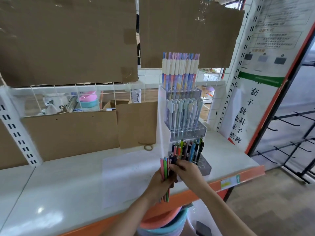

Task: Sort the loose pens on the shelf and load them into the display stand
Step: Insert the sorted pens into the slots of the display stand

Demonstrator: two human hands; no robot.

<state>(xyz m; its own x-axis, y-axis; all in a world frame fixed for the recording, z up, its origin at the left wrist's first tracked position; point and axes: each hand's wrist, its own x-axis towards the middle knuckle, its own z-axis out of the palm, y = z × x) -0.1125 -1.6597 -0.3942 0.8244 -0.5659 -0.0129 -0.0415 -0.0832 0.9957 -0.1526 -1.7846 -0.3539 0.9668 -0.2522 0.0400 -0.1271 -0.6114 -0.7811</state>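
A clear acrylic display stand (183, 126), stepped in three tiers and drilled with round holes, stood on a glossy white shelf (68, 184) edged with an orange front strip (238, 176). The stand sat toward 3 o'clock on the shelf, its back against a white wire grid (68, 92).

The top tier carried a tight row of slim pens with cream caps and pastel patterned barrels (180, 70). The middle tier held pale blue and white capped pens (184, 111), upright and closely packed. The lowest tier was partly filled with darker click pens in black, blue, green and pink (189, 149), and several of its front holes, at about 4 o'clock of that row, were open.

The person's left hand (160, 183), at 6 o'clock of the stand, gripped a bundle of loose pens (165, 169), thin straight barrels in pink, green and red held upright, the fingers curled round them. The right hand (185, 169), touching the bundle from 3 o'clock, had its fingers bent onto a dark pen (173, 160) at the bundle's top, just in front of the lowest tier; whether it was pinched could not be told.

Flat brown corrugated cardboard sheets (68, 40) hung at 12 o'clock and lined the shelf back. A small roll of tape (148, 147) lay at 9 o'clock of the stand. Stacked round plastic basins (163, 223), coral and teal, sat below the shelf.
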